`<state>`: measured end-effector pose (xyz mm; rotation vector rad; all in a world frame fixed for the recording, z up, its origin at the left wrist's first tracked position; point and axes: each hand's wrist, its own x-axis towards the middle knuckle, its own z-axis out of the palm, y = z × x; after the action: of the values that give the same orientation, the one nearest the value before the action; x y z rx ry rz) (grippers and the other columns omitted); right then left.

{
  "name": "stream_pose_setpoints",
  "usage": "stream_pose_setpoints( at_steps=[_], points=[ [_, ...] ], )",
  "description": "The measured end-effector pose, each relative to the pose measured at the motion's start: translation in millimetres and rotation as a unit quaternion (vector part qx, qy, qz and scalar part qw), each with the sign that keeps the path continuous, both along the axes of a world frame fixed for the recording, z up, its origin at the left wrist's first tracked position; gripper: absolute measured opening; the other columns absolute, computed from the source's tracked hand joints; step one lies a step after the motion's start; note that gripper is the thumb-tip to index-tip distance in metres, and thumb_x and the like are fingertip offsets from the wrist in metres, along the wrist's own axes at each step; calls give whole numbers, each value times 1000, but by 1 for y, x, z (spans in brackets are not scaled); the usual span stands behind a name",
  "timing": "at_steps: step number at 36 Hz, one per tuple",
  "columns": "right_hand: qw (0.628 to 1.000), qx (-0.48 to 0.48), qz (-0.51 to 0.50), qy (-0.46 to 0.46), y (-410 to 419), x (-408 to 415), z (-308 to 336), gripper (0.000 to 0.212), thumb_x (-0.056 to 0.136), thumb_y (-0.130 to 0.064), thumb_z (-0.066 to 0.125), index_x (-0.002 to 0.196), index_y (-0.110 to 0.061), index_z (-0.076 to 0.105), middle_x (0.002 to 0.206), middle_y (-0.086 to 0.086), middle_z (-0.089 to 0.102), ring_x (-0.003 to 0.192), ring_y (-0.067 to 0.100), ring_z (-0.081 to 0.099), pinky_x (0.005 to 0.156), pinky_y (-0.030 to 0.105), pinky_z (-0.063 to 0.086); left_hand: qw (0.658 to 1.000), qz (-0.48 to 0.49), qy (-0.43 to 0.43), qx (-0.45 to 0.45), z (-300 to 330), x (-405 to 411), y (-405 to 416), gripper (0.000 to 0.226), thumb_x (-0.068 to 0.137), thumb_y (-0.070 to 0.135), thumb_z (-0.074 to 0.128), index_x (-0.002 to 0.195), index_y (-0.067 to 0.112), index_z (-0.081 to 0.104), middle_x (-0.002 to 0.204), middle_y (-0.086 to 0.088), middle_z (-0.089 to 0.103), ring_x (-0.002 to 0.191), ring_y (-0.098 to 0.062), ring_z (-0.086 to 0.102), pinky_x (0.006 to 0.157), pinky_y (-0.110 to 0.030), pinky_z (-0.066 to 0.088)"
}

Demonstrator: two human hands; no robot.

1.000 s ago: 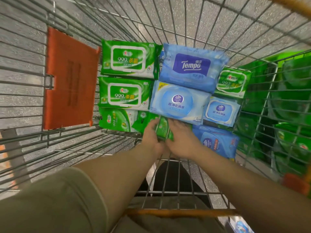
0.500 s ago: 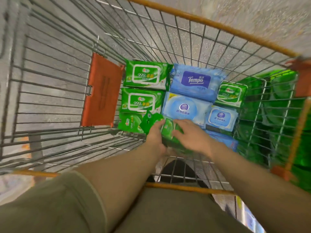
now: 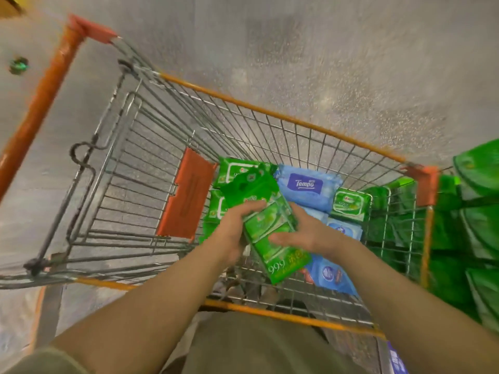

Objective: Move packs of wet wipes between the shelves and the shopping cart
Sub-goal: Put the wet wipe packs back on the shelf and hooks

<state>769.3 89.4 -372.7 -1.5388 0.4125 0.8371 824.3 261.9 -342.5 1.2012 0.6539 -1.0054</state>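
A long green multipack of wet wipes [image 3: 272, 233] is lifted above the floor of the wire shopping cart [image 3: 270, 112]. My left hand [image 3: 232, 233] grips its left side, fingers curled over the top. My right hand [image 3: 302, 233] holds its right side, thumb across the front. Below lie a blue Tempo pack [image 3: 307, 187], a small green pack [image 3: 349, 205], more green packs [image 3: 216, 209] at the left and light blue packs [image 3: 333, 276] at the near right.
An orange plastic flap [image 3: 189, 195] hangs on the cart's left inner wall. The orange handle bar [image 3: 37, 109] is at the far left. Green packs fill the shelves [image 3: 478, 211] just right of the cart. Grey speckled floor lies beyond.
Both hands have lifted the green multipack up from the cart floor and tilted it. The camera view has pulled back and up, showing the whole cart.
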Motion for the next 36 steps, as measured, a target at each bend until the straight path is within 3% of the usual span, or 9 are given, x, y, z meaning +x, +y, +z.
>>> stream_pose_setpoints(
  at_steps=[4, 6, 8, 13, 16, 20, 23, 28, 36],
  points=[
    [996, 31, -88, -13, 10, 2, 40, 99, 64, -48, 92, 146, -27, 42, 124, -2, 69, 106, 16, 71, 94, 42, 58, 1000, -11, -15, -18, 38, 17, -11, 34, 63, 28, 78, 95, 16, 77, 113, -18, 73, 100, -33, 67, 106, -53, 47],
    [990, 50, -128, -23, 14, 2, 59, 64, 81, -24, 81, 138, -20, 50, 109, -2, 74, 90, 11, 74, 75, 30, 61, 999, -28, -19, -24, 56, 23, -15, 42, 66, 30, 77, 104, 12, 76, 113, -17, 73, 100, -34, 67, 105, -54, 48],
    [983, 65, -170, -30, 16, 0, 82, 41, 87, -16, 74, 123, -25, 57, 93, -7, 78, 81, 10, 76, 65, 26, 59, 998, -43, -33, -44, 75, 26, -17, 36, 78, 32, 72, 108, 11, 76, 112, -16, 74, 100, -34, 69, 103, -53, 49],
    [949, 85, -298, -62, 23, -8, 132, 40, 87, -24, 76, 124, -24, 61, 96, -3, 79, 86, 17, 77, 67, 30, 61, 988, -81, -104, -80, 109, 19, -17, 63, 70, 32, 80, 129, 20, 61, 113, -13, 74, 100, -36, 72, 84, -52, 59],
    [921, 92, -371, -75, 37, -16, 156, 60, 79, -28, 84, 133, -25, 57, 112, 5, 77, 101, 30, 75, 90, 52, 59, 980, -95, -132, -110, 132, 9, -15, 48, 84, 27, 74, 127, 26, 54, 107, -10, 76, 91, -32, 75, 68, -42, 61],
    [886, 84, -444, -108, 58, -28, 182, 50, 84, -27, 77, 131, -24, 58, 114, 6, 76, 103, 28, 74, 89, 50, 60, 971, -140, -128, -148, 155, 5, -9, 50, 79, 29, 74, 125, 19, 61, 109, -16, 74, 95, -40, 73, 80, -55, 59],
    [861, 86, -488, -114, 69, -42, 191, 61, 79, -34, 85, 132, -18, 61, 119, 13, 74, 109, 35, 71, 98, 59, 53, 961, -187, -118, -164, 169, 3, -9, 63, 71, 32, 80, 128, 15, 60, 112, -20, 72, 99, -44, 70, 89, -63, 53],
    [790, 82, -600, -96, 80, -73, 212, 90, 67, -47, 93, 143, -22, 52, 128, 16, 69, 114, 40, 68, 99, 62, 51, 941, -257, -108, -192, 195, -21, -15, 76, 64, 32, 83, 131, 10, 55, 113, -24, 71, 96, -43, 71, 81, -51, 59],
    [708, 80, -678, -182, 93, -169, 256, 70, 67, -31, 92, 126, -4, 66, 117, 27, 70, 108, 46, 69, 101, 63, 49, 885, -369, -160, -235, 236, -102, -25, 72, 63, 30, 82, 128, 11, 59, 112, -22, 72, 99, -43, 71, 83, -54, 59]
  ],
)
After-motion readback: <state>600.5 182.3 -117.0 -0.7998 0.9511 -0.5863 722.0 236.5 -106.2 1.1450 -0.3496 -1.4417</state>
